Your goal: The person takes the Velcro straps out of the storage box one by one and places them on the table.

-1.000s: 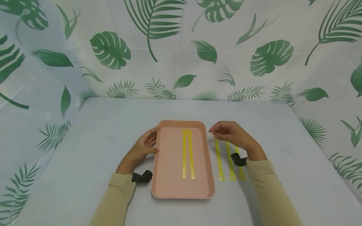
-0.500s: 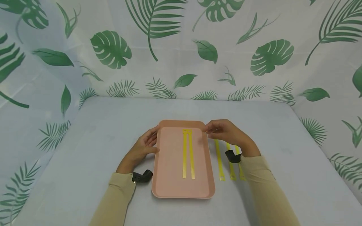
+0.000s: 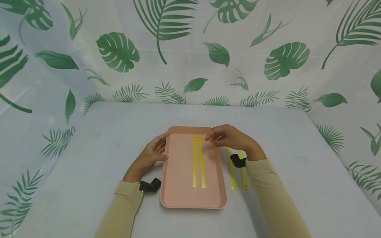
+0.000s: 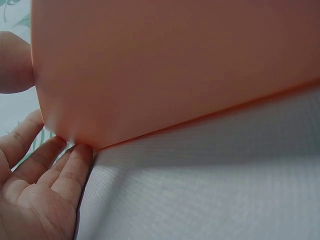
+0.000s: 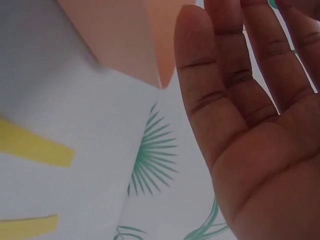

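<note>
In the head view a pink tray [image 3: 178, 172] lies lengthwise before me. Two flat yellow strips [image 3: 194, 165] with slotted far ends lie side by side in it. At the tray's left edge my left hand [image 3: 146, 162] rests thumb and fingertips against the side; the left wrist view shows the fingertips [image 4: 80, 155] meeting the tray wall. Over the upper right of the tray is my right hand [image 3: 229, 137], fingers loosely bent and nothing seen between them. Its palm and extended fingers show in the right wrist view, close to the tray corner [image 5: 135, 45].
More yellow strips [image 3: 244, 180] lie on the white table [image 3: 119, 129] right of the tray, partly covered by the right hand and sleeve [image 3: 271, 185]. Black wrist cameras [image 3: 150, 185] sit on both wrists. A leaf-patterned cloth [image 3: 184, 29] stands behind and around the table.
My right hand has moved left, from beside the tray's right rim to above its inside, near the strips' slotted ends. The left hand, tray and strips have kept their places.
</note>
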A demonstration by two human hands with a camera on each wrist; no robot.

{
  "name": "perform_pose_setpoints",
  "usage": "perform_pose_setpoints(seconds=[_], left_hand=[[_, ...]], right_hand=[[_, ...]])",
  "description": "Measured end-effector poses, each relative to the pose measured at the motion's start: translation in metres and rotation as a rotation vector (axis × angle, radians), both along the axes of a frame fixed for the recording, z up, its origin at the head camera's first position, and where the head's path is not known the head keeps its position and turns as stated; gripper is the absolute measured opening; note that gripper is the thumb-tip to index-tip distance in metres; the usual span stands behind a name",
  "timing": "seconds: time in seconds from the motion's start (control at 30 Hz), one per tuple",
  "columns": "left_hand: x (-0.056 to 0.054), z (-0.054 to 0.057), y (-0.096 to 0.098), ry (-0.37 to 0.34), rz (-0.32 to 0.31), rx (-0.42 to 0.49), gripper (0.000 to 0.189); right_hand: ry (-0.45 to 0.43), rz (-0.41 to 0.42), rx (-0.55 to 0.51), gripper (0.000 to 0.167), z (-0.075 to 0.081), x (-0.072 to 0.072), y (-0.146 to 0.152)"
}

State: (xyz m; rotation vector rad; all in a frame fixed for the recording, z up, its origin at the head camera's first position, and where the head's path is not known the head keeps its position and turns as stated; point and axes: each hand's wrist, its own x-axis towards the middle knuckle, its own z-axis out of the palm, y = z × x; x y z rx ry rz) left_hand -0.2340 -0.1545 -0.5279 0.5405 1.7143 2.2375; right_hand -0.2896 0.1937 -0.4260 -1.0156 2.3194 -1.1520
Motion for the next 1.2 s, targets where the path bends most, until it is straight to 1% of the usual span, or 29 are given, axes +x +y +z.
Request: perform_pose_setpoints(seconds=[0.2,0.5,0.73,1.03,1.13,1.2], left_hand=[[-0.002,0.000,0.000,-0.002,-0.006,-0.013,0.105],[-0.001,-0.001,0.000,-0.017,-0.004,0.000,0.105],[0.000,0.000,-0.001,-0.015,-0.011,-0.005,0.106],[0.000,0.001,-0.002,-0.008,-0.008,-0.008,0.106],[-0.001,0.001,-0.001,-0.005,-0.010,-0.009,0.106],[-0.002,0.002,-0.001,-0.004,-0.012,-0.007,0.106]], right_hand=[[-0.036,0.027,0.032,0.023,0.001,-0.004,-0.010],[-0.040,0.057,0.030,0.023,0.001,-0.009,-0.025],[-0.035,0.104,0.017,0.021,-0.006,-0.016,-0.038],[-0.029,0.116,-0.016,0.017,-0.012,-0.018,-0.054],[-0.047,0.126,-0.025,0.017,-0.015,-0.019,-0.057],[-0.063,0.118,-0.017,0.018,-0.018,-0.020,-0.059]])
